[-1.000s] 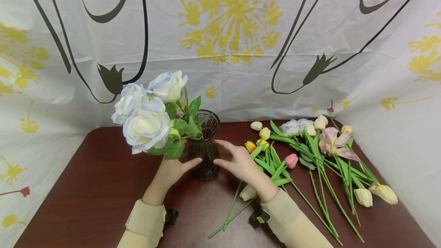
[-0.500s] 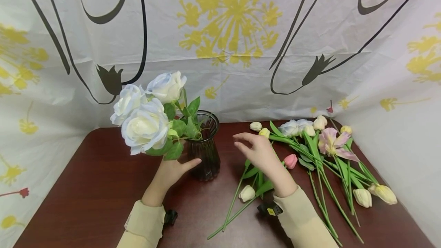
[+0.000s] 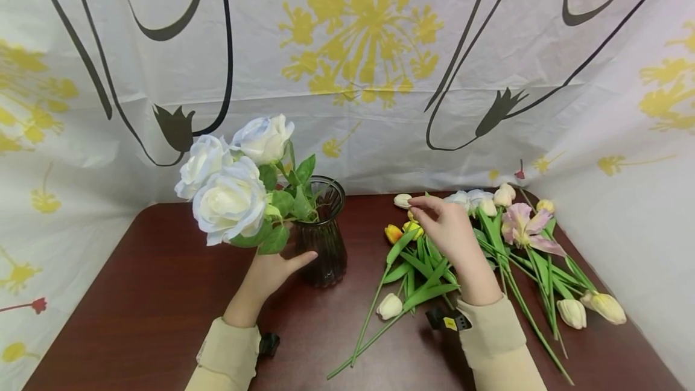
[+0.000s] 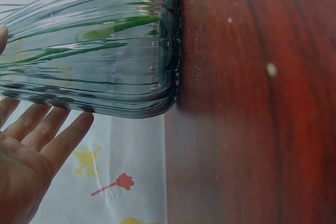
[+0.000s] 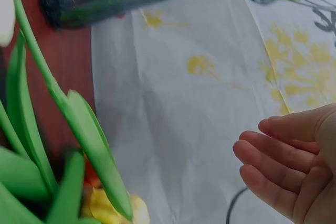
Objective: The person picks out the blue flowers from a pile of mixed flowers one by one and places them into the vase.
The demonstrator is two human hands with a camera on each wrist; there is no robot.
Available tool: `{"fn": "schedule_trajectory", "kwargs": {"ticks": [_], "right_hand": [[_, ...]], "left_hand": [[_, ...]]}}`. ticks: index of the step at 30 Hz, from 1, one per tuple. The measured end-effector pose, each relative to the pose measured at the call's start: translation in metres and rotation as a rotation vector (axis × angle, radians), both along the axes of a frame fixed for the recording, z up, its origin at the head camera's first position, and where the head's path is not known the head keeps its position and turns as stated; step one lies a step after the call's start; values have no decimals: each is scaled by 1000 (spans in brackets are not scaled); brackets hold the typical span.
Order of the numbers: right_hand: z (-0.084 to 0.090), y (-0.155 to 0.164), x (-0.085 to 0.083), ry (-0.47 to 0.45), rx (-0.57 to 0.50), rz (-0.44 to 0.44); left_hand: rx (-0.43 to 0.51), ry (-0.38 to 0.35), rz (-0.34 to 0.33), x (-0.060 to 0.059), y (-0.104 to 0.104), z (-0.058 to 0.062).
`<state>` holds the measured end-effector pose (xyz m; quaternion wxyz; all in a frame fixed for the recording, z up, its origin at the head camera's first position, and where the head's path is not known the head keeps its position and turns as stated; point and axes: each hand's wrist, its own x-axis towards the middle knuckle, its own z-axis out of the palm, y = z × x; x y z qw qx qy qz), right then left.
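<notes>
A dark ribbed glass vase (image 3: 323, 252) stands upright on the table, with three pale blue-white roses (image 3: 230, 201) leaning left out of its mouth. My left hand (image 3: 274, 276) holds the vase's left side, its thumb across the front and the other fingers partly hidden behind the glass and leaves. In the left wrist view, green stems show through the vase wall (image 4: 105, 40). My right hand (image 3: 450, 234) hovers over the loose flowers at the right, fingers slightly bent with nothing between them. Beneath it lie yellow and orange tulips (image 3: 393, 233) and their green leaves (image 3: 429, 270).
A white tulip (image 3: 390, 306) lies with crossed stems near the front middle. Farther right are a pink lily-like flower (image 3: 526, 225), cream tulips (image 3: 604, 306) and blue roses (image 3: 478, 198). A patterned white sheet (image 3: 353, 137) hangs behind the dark red table (image 3: 136, 318).
My right hand has left the vase's right side and moved rightward over the loose flowers. The left hand, vase and roses have stayed in place.
</notes>
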<state>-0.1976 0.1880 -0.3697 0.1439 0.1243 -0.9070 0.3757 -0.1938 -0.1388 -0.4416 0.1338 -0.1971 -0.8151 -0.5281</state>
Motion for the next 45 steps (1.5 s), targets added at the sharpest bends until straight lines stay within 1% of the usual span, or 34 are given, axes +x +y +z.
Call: {"fn": "schedule_trajectory", "kwargs": {"ticks": [4,8,11,17,20,25,27,32,36,39,45], "right_hand": [[3,15,0,43,14,-78],[5,29,0,80,36,-156],[5,38,0,77,47,-197],[2,53,-3,25,70,-253],[-1,62,-3,-3,62,-274],[-7,76,-5,-32,74,-285],[-9,79,-7,-49,89,-288],[-17,85,-12,-85,120,-321],[-26,88,-18,-108,146,-344],[-32,90,-21,-131,155,-359],[-43,94,-25,-169,150,-369]], "left_hand": [[16,17,-10,0,1,-1],[4,14,0,0,1,0],[-8,3,8,1,1,1],[2,12,5,2,0,0],[14,12,0,2,1,-1],[-2,-20,0,17,7,26],[-9,-22,-4,23,9,36],[7,-13,-16,21,8,35],[11,-34,-18,20,8,34],[11,-45,-19,20,8,34],[10,-38,-21,19,7,33]]}}
